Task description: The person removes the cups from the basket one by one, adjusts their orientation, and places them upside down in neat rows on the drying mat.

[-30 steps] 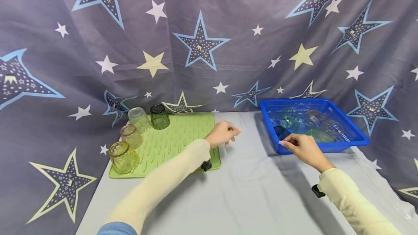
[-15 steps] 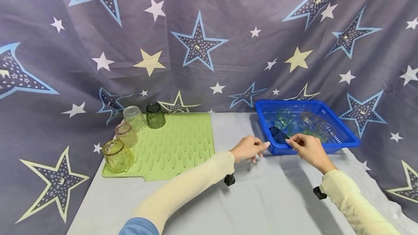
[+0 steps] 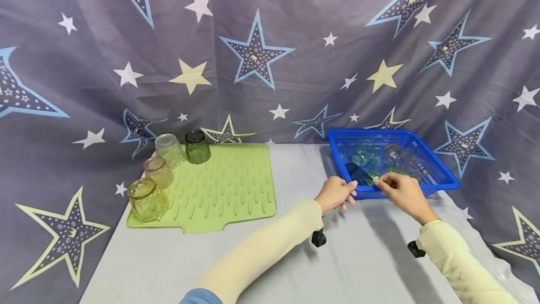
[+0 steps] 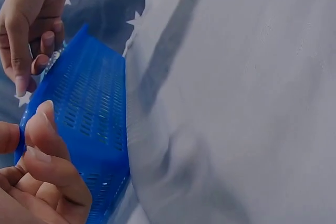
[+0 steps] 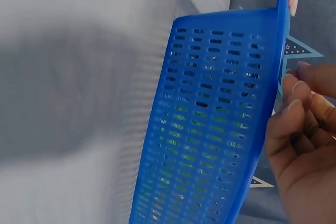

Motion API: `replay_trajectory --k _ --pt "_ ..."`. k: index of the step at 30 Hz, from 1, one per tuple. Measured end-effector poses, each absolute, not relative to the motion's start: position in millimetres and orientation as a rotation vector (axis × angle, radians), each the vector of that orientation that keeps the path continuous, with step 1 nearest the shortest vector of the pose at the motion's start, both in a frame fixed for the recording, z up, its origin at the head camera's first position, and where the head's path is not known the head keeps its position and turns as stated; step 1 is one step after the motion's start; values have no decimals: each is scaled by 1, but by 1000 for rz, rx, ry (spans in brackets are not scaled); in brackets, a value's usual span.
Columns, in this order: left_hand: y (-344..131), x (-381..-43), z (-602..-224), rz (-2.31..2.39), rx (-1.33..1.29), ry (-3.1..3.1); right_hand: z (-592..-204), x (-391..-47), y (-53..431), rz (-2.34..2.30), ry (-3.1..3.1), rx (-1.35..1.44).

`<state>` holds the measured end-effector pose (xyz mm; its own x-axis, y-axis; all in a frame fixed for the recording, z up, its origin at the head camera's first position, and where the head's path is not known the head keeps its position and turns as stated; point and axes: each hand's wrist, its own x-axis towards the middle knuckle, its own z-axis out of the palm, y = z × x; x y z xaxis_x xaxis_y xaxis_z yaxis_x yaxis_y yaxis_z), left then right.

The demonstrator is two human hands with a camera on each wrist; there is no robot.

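Inside the blue plastic basket (image 3: 443, 165), at its near left corner, a dark blue glass (image 3: 356, 172) lies tilted. My right hand (image 3: 402, 193) reaches over the front rim and pinches the glass's edge with thumb and fingertips. With thumb and index finger, my left hand (image 3: 336, 193) pinches the basket's near left rim corner. The right wrist view has the curled fingers of the right hand (image 5: 310, 129) just past the rim; the glass is mostly hidden there. The left wrist view shows the left hand (image 4: 47, 177) with the rim between thumb and finger.
Several other clear and green glasses (image 3: 396, 154) lie jumbled in the basket. On the left, a green drying mat (image 3: 236, 182) bears a yellow glass (image 3: 147, 199), a pink glass (image 3: 159, 171), a clear glass (image 3: 169, 150) and a dark green glass (image 3: 197, 147), all upside down. A star-patterned curtain (image 3: 312, 74) hangs behind.
My left hand has moved right from beside the mat to the basket's corner and taken hold of its rim. The dark blue glass has tilted toward the right hand, which stays over the front rim.
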<state>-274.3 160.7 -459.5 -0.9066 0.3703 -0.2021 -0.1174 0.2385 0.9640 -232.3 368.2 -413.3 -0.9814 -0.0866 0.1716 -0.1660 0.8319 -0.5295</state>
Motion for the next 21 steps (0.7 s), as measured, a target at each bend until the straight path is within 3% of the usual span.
replay_trajectory --k 12,21 --pt "160 -266 -455 1758 158 2119 -401 -246 385 716 -2906 175" --pt "160 -266 -457 1776 127 2110 -395 -267 426 582 -2956 117"
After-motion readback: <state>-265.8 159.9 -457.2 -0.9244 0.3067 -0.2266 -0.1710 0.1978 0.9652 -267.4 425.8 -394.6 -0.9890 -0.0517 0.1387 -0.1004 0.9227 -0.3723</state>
